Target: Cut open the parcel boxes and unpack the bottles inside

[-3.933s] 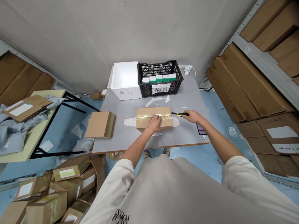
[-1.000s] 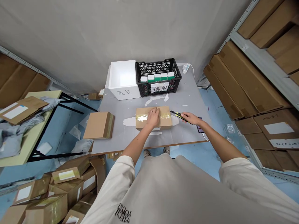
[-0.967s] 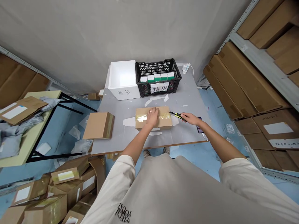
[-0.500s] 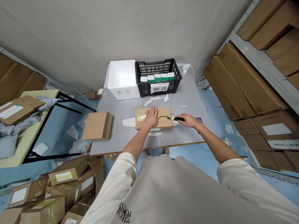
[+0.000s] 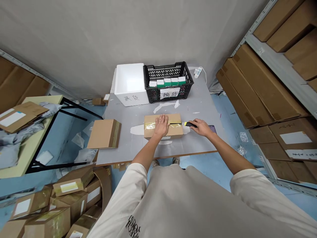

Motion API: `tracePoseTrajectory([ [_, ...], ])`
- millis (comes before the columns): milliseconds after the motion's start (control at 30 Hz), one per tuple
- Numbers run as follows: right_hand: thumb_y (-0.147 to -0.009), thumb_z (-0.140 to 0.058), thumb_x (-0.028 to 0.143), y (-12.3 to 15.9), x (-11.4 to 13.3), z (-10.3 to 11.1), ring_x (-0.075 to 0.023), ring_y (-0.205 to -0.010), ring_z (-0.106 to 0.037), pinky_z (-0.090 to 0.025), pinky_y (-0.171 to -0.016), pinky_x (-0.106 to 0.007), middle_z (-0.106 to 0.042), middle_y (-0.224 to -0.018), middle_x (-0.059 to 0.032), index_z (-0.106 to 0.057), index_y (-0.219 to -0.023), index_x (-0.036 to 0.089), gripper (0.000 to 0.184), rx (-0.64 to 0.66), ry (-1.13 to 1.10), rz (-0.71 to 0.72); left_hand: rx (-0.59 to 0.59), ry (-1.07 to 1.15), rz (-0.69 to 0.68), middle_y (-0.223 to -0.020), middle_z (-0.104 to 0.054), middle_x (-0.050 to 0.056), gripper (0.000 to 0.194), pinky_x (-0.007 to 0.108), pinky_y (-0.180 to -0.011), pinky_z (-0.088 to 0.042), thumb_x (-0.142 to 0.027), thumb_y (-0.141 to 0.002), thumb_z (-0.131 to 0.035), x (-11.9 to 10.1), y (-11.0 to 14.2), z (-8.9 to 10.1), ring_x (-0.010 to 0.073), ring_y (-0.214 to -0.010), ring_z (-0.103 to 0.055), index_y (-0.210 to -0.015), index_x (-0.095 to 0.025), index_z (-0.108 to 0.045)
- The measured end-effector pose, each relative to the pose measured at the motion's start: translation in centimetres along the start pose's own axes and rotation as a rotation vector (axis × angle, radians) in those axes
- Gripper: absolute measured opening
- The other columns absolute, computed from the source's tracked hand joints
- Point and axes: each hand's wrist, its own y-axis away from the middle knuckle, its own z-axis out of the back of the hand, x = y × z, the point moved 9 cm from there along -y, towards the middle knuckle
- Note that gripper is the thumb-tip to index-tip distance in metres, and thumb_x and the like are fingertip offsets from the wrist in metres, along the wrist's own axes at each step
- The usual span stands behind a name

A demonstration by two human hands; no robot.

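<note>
Carton [image 5: 174,129] lies under flat, spread left fingers [image 5: 162,119]; right fingers [image 5: 197,122] grip cutter [image 5: 189,124]

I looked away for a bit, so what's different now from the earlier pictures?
A dark slit now shows in the box, right of the left hand, which moved farther onto the top. The right hand took the knife over the top, then back to the right end, still held. The black crate and white foam box stayed put.

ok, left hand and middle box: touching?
Touching. The head view shows the left hand palm-down on top of the middle box, covering part of its tape, with no gap visible.
</note>
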Motion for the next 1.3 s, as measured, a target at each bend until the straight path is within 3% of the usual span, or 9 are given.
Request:
tracePoseTrajectory([
  [133,-0.102,-0.049,0.049,-0.3,-1.9,1.2,-0.0332,-0.109,-0.064,-0.05,-0.094,-0.043,-0.067,-0.12,-0.0143,-0.062,-0.145,0.023,0.052,-0.071,-0.042,-0.055,-0.011,0.012,-0.004,-0.172,-0.027,0.015,0.064,0.055,-0.131,-0.007,-0.04,-0.106,-0.025,0.1,0.0,-0.3,0.0276,-0.162,-0.016,-0.165,-0.015,-0.024],
  [333,-0.098,-0.054,0.052,-2.1,-1.9,1.3,-0.0334,-0.111,-0.064,-0.051,-0.097,-0.044,-0.068,-0.122,-0.0146,-0.065,-0.138,0.02,0.052,-0.09,-0.132,-0.12,-0.048,0.05,-0.027,-0.17,-0.03,0.018,0.065,0.055,-0.132,-0.009,-0.039,-0.104,-0.034,0.0,0.3,0.0,0.0304,-0.161,-0.018,-0.162,-0.01,-0.032],
  [433,-0.097,-0.056,0.053,-4.2,-0.4,1.1,-0.0333,-0.111,-0.064,-0.051,-0.097,-0.045,-0.069,-0.12,-0.0146,-0.068,-0.131,0.02,0.049,-0.108,-0.219,-0.127,-0.079,0.068,-0.038,-0.168,-0.033,0.017,0.061,0.055,-0.132,-0.009,-0.04,-0.102,-0.039,0.2,1.2,1.0,0.031,-0.161,-0.019,-0.157,-0.013,-0.039],
  [600,-0.095,-0.057,0.051,-9.3,3.8,0.0,-0.0316,-0.112,-0.064,-0.05,-0.099,-0.044,-0.07,-0.119,-0.013,-0.07,-0.123,0.02,0.044,-0.081,-0.336,-0.037,-0.08,0.072,-0.062,-0.165,-0.037,0.016,0.069,0.056,-0.132,-0.01,-0.058,-0.097,-0.053,1.2,4.3,2.5,0.0329,-0.159,-0.024,-0.153,-0.019,-0.045],
  [733,-0.094,-0.057,0.051,-12.6,7.3,-1.9,-0.0321,-0.118,-0.062,-0.046,-0.102,-0.044,-0.071,-0.125,-0.0114,-0.07,-0.12,0.021,0.041,-0.006,-0.304,0.033,-0.071,0.045,-0.08,-0.161,-0.041,0.018,0.078,0.056,-0.132,-0.011,-0.063,-0.09,-0.063,1.9,6.7,2.6,0.0339,-0.157,-0.028,-0.152,-0.019,-0.045],
  [833,-0.094,-0.055,0.048,-13.7,8.5,-3.6,-0.033,-0.115,-0.063,-0.044,-0.103,-0.047,-0.073,-0.122,-0.0102,-0.07,-0.119,0.023,0.038,0.062,-0.241,0.011,-0.042,0.029,-0.078,-0.16,-0.042,0.018,0.076,0.056,-0.131,-0.013,-0.059,-0.09,-0.066,2.4,7.7,2.2,0.0345,-0.155,-0.03,-0.151,-0.018,-0.046],
  [1033,-0.095,-0.053,0.052,-13.3,8.0,-4.3,-0.0374,-0.121,-0.06,-0.042,-0.101,-0.051,-0.072,-0.125,-0.0142,-0.069,-0.122,0.022,0.043,0.094,-0.151,-0.057,0.003,0.009,-0.041,-0.162,-0.041,0.014,0.062,0.053,-0.131,-0.014,-0.048,-0.096,-0.061,2.8,8.0,2.7,0.0319,-0.155,-0.029,-0.151,-0.024,-0.045],
  [1167,-0.096,-0.052,0.056,-11.5,6.4,-3.7,-0.0375,-0.116,-0.06,-0.045,-0.098,-0.049,-0.074,-0.119,-0.0138,-0.068,-0.124,0.022,0.047,0.096,-0.126,-0.132,-0.032,0.017,0.114,-0.153,-0.048,0.017,0.059,0.05,-0.121,-0.033,-0.045,-0.098,-0.057,4.6,7.5,3.5,0.0344,-0.144,-0.043,-0.151,-0.022,-0.044],
  [1300,-0.097,-0.049,0.057,-9.3,5.6,-3.0,-0.0345,-0.107,-0.064,-0.049,-0.087,-0.042,-0.074,-0.117,-0.0147,-0.065,-0.123,0.02,0.048,0.089,-0.153,-0.184,0.003,0.083,0.273,-0.129,-0.063,0.015,0.052,0.042,-0.102,-0.048,-0.039,-0.102,-0.05,6.7,6.5,2.8,0.0314,-0.12,-0.062,-0.15,-0.021,-0.042],
])
